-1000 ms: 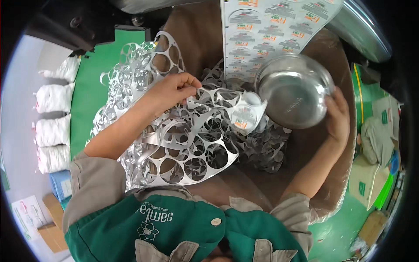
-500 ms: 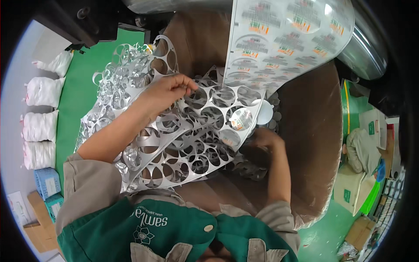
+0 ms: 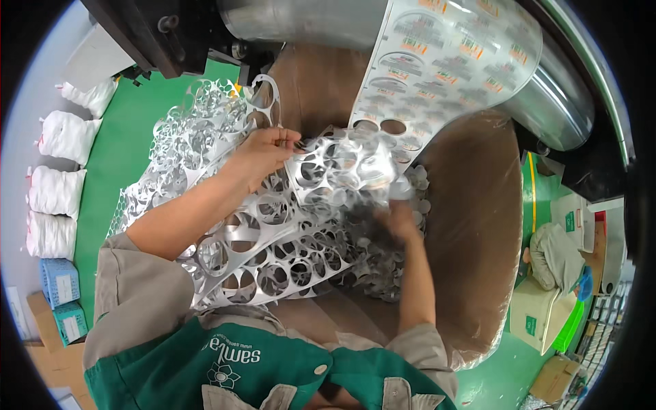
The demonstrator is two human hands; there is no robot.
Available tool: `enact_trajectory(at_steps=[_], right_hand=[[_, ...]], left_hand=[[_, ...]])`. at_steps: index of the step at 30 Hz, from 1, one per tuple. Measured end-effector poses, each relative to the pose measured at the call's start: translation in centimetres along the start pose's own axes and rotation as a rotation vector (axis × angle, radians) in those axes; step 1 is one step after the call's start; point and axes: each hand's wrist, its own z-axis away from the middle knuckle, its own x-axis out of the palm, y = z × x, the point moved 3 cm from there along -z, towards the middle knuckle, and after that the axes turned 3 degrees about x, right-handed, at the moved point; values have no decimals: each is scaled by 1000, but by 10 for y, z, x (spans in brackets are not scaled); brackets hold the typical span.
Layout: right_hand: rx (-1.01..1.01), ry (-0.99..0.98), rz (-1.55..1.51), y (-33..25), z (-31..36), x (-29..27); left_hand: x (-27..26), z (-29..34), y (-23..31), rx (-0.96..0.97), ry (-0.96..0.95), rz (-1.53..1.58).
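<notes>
My left hand [image 3: 270, 152] pinches the edge of a silvery foil web [image 3: 311, 171] punched with rows of round holes. The web continues up into a foil sheet [image 3: 427, 72] printed with round lid designs, which hangs from a metal roller [image 3: 564, 96]. My right hand [image 3: 398, 220] is by the web's right side, smeared by motion. A dark blur shows beside its fingers; I cannot make out what it is. Below lie loose round foil discs [image 3: 383, 270]. Crumpled punched foil scrap [image 3: 195, 130] is heaped around my left forearm.
A large bin with a brown plastic-covered wall [image 3: 471, 239] surrounds the discs. Dark machine parts [image 3: 147, 34] overhang at upper left. White bundles [image 3: 58, 191] and blue boxes [image 3: 60, 283] line the left wall. Cartons and a cream container [image 3: 543, 318] stand on the green floor at right.
My right hand has shifted left and up slightly, and the web near it is now blurred. The printed discs that showed in the web's holes are no longer distinct. My left hand keeps its pinch.
</notes>
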Motion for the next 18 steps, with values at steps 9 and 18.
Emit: enact_trajectory(at_steps=[9, 18], right_hand=[[-396, -336, -773, -106, 87, -155], [225, 146, 41, 16, -22, -11]], left_hand=[[0, -5, -8, 75, 4, 87], [-2, -10, -12, -73, -136, -46]])
